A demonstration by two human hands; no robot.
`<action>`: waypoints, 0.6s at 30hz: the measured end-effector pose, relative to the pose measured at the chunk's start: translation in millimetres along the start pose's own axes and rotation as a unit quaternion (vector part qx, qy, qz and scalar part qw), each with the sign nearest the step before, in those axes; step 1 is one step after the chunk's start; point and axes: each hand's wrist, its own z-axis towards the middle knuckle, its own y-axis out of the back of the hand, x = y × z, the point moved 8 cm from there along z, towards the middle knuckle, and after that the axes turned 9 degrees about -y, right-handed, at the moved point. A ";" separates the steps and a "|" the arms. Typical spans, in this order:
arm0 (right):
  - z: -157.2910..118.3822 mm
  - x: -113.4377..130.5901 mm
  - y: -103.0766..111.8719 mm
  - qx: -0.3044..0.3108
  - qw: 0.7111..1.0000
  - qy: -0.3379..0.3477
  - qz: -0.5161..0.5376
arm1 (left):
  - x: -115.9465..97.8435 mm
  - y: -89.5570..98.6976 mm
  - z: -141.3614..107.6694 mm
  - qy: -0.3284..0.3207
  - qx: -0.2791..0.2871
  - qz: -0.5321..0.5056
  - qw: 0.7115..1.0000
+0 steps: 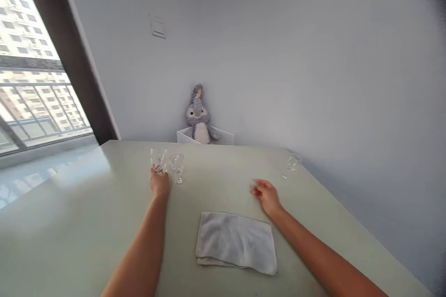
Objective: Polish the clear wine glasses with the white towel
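Note:
My left hand [160, 183] reaches to the far left part of the table, its fingers closed around the lower part of a clear glass [159, 155]. Just right of it a stemmed glass [176, 164] stands upright on its foot. My right hand [266, 196] is over the table to the right, fingers loosely bent and apart, with nothing seen in them. Between my forearms and nearer to me lies a folded white cloth [237, 242]. Toward the table's right edge there is another clear glass [293, 162], apart from my right hand; its outline is faint.
The pale table [69, 222] meets a plain wall along its right side. Behind its far edge a grey plush toy [198, 118] sits in a white perforated basket [226, 137]. A large window [38, 79] is at the left, and a light switch [158, 28] is on the wall.

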 end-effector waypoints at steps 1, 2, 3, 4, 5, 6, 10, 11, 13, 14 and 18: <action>10.4 8.1 31.5 -0.050 0.999 0.006 0.013 | -1.4 1.0 -1.3 0.001 -0.008 0.003 1.000; 19.2 16.5 59.2 -0.094 0.995 0.012 0.023 | -3.1 2.7 -2.9 0.001 -0.018 0.005 1.000; 27.0 24.8 82.0 -0.129 0.991 0.019 0.028 | -5.2 4.8 -4.8 0.001 -0.025 0.008 1.000; 34.2 32.6 99.5 -0.153 0.987 0.024 0.030 | -8.6 9.7 -7.1 -0.004 -0.044 0.011 0.999; 41.2 39.9 111.5 -0.167 0.985 0.029 0.028 | -13.4 17.4 -10.1 -0.014 -0.075 0.013 0.997; 48.3 46.0 118.4 -0.170 0.985 0.032 0.025 | -19.3 27.1 -13.9 -0.025 -0.114 0.018 0.993; 73.4 60.2 106.4 -0.110 0.991 0.052 -0.053 | -51.9 61.6 -37.0 -0.104 -0.252 0.001 0.962; 77.1 60.1 98.4 -0.096 0.991 0.057 -0.079 | -57.7 63.2 -42.3 -0.114 -0.258 -0.019 0.959; 79.9 55.5 80.7 -0.076 0.989 0.062 -0.114 | -59.2 56.4 -51.2 -0.089 -0.236 -0.063 0.966; 78.9 51.3 70.8 -0.066 0.989 0.061 -0.121 | -54.4 47.6 -55.2 -0.049 -0.205 -0.077 0.975; 60.3 29.5 17.4 0.012 0.987 0.052 -0.149 | -32.7 2.9 -72.5 0.061 -0.045 -0.051 0.996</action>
